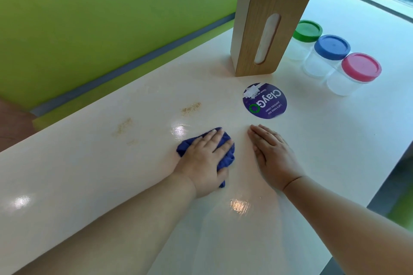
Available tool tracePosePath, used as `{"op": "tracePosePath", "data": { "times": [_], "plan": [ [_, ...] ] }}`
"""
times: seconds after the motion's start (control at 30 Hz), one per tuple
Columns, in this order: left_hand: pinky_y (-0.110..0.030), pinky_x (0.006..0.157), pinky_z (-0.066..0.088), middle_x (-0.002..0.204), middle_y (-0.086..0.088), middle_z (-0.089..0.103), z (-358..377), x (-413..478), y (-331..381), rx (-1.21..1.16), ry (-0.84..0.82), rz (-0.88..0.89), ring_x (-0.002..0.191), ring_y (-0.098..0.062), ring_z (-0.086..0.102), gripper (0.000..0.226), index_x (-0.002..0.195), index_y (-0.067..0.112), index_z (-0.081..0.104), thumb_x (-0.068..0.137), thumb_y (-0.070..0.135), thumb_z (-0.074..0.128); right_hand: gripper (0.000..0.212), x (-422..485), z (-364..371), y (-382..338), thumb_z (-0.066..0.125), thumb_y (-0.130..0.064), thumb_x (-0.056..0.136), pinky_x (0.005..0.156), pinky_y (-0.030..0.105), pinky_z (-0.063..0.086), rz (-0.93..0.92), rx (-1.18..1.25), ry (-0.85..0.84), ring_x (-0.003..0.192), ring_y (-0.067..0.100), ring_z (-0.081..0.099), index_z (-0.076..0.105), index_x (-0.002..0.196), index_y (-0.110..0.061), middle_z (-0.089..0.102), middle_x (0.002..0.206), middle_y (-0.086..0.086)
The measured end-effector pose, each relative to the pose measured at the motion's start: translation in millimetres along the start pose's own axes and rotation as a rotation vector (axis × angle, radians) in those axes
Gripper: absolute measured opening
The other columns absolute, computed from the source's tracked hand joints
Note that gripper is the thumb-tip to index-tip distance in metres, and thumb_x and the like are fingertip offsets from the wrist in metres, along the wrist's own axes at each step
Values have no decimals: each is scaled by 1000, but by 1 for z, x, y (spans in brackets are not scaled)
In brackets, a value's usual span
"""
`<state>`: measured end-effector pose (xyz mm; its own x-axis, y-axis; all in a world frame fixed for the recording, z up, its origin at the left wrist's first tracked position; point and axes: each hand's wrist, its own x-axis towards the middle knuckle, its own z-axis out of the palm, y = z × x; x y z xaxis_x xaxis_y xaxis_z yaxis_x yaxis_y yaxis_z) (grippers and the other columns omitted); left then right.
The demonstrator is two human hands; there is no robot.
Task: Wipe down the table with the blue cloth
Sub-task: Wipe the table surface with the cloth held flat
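Left hand (204,158): flat, fingers straight, pressing the cloth (226,159); thumb perhaps hooks its edge.
Right hand (273,154): palm down on table (89,174), holding nothing, below sticker (264,101).
Cloth: on table, below-left of sticker.

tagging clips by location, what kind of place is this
Probably a shared office pantry or break room: the round sticker reads "Let's keep our pantries clean", and a tissue dispenser and three lidded jars stand on the white table.
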<state>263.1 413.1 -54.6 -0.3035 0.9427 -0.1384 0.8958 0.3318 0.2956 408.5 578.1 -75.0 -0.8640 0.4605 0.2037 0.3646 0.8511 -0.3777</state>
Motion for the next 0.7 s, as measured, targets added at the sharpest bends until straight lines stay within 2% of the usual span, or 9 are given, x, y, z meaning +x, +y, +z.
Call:
{"op": "tracePosePath", "data": {
  "times": [0.13,0.17,0.27,0.33,0.37,0.47,0.5,0.63,0.7],
  "plan": [
    [-34,119,0,160,-2,-2,-6,15,-9,7,89,-213,146,-16,-3,65,149,28,13,91,43,37,37,0,-1,-1,51,-13,93,109,43,35,-1,-2,11,130,25,45,55,131,-12,54,136,3],
    [-35,119,0,160,-3,-2,-4,15,-5,18,84,-192,146,-18,-2,65,149,27,13,91,43,38,37,0,0,-1,52,-13,93,109,44,35,-2,2,11,129,26,45,55,130,-12,54,136,3],
    [-35,119,0,160,-1,-1,5,-1,12,19,-5,56,146,-17,-1,67,148,31,14,87,46,36,38,-1,-1,0,52,-14,93,110,44,34,2,13,2,130,26,45,55,131,-12,53,137,3],
    [-31,118,-2,160,3,-1,6,-12,2,23,2,77,146,-14,0,66,148,34,14,87,48,35,38,-1,0,0,50,-16,94,111,42,33,5,4,-7,131,24,44,53,132,-13,52,138,2],
    [-30,117,-3,160,2,0,4,-14,-8,19,50,15,146,-14,1,66,148,33,15,88,47,37,38,-1,0,1,50,-16,94,110,42,33,2,5,-1,131,24,44,54,132,-13,52,138,2],
    [-30,118,2,159,-4,5,-7,-22,-42,-1,206,-343,146,-19,6,63,148,25,20,91,42,41,38,-1,1,0,48,-15,94,109,44,36,-6,3,12,131,24,44,55,131,-13,53,137,2],
    [-31,119,3,159,-6,6,-9,-26,-48,3,221,-396,146,-20,6,63,148,23,20,92,42,40,38,-1,1,1,48,-15,94,109,44,36,-7,-2,13,131,24,44,55,131,-13,53,137,2],
    [-28,118,0,160,-3,5,-5,-50,-49,63,109,-193,146,-16,1,66,149,26,14,90,47,32,38,-1,2,1,51,-13,93,108,43,36,-11,-12,24,129,25,46,55,131,-13,53,137,2],
    [-27,118,0,160,1,3,-12,-50,-63,44,95,-198,146,-13,0,65,149,28,13,91,47,33,38,-1,1,0,52,-12,93,108,44,37,-7,-12,24,129,25,46,55,131,-13,54,136,2]
  ]
}}
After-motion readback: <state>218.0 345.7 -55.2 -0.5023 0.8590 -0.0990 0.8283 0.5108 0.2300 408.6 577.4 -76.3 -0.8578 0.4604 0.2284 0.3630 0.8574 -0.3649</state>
